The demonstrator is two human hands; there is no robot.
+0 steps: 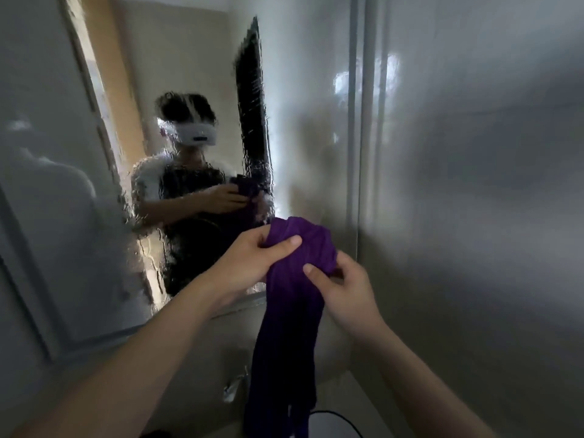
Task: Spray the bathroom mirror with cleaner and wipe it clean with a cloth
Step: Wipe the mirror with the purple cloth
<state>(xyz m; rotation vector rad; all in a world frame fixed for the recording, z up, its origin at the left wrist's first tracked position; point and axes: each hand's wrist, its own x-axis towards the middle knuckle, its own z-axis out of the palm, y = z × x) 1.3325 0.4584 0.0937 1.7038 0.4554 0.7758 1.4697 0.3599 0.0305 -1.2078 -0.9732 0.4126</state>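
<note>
Both our left hand [252,251] and right hand [341,286] pinch the purple cloth [294,298] beside the wet mirror [189,90]; its dangling tail could drag and streak.

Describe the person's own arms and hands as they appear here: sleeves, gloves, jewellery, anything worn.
Both forearms are bare up to the frame's edge; no sleeve shows on either. The left hand and the right hand wear no gloves, and no rings, watch or bracelet can be seen. Nails look short and unpainted. In the wet mirror the blurred reflection shows a short pale sleeve at the shoulder.
</note>
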